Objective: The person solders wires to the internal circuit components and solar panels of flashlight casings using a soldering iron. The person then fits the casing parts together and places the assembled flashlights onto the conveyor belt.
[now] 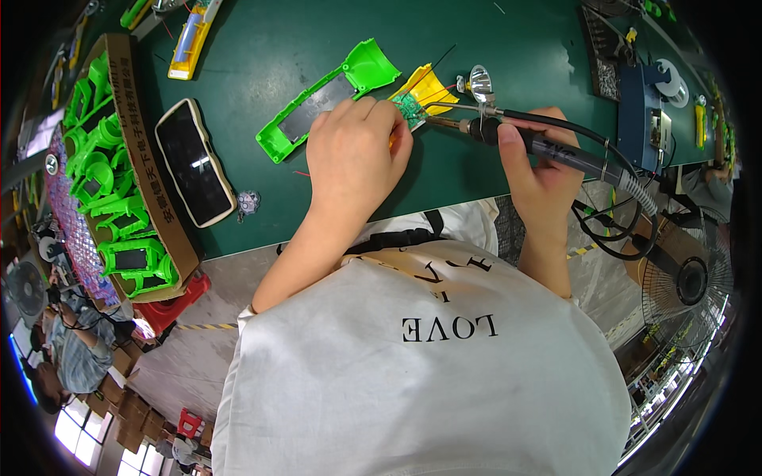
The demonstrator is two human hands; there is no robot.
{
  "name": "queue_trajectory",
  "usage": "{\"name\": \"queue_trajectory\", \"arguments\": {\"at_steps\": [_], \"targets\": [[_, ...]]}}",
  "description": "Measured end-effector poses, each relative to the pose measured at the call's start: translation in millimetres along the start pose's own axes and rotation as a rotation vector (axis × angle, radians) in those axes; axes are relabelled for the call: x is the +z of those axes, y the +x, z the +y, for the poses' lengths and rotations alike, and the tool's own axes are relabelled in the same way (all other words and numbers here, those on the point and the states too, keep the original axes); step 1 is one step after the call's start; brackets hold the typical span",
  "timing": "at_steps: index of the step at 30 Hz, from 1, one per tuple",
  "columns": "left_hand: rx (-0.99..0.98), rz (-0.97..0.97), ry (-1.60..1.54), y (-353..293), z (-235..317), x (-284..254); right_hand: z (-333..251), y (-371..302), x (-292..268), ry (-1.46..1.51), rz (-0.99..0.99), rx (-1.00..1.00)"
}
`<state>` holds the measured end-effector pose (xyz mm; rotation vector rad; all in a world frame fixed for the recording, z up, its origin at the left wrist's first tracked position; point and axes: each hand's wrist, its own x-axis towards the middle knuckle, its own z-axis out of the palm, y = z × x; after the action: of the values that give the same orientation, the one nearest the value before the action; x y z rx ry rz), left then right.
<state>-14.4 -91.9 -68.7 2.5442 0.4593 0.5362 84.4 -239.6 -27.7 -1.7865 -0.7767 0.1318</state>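
Note:
My right hand [548, 163] is wrapped round the dark handle of a soldering iron [583, 161], which has a thin metal feed tube along its top. The iron's tip points left and meets or nearly meets a small green circuit board [409, 109]. That board sits in a yellow plastic housing [432, 86], with a round reflector lamp [479, 82] wired at its far right. My left hand [355, 151] is closed on the near part of the housing, its fingertips mostly hidden. Beside and partly behind it lies a green plastic shell [369, 65] with a dark panel.
At left, a cardboard box [147, 151] holds several green shells, near a phone [196, 163] in a pale case. A yellow housing with a blue battery cell [189, 38] lies farther back. Right are a blue soldering station [640, 115], looping cables and a fan [689, 278].

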Motion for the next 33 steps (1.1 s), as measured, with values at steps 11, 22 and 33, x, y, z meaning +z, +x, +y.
{"name": "queue_trajectory", "arguments": {"at_steps": [11,22,33], "targets": [[-0.001,-0.008,0.005,0,0,-1,2,0,0,0.024,0.009,-0.012],[-0.015,-0.013,0.007,-2,1,-2,3,-2,-4,0.059,0.095,-0.013],[-0.015,0.063,-0.054,-6,-1,-16,9,-4,-11,0.110,0.178,0.066]]}}
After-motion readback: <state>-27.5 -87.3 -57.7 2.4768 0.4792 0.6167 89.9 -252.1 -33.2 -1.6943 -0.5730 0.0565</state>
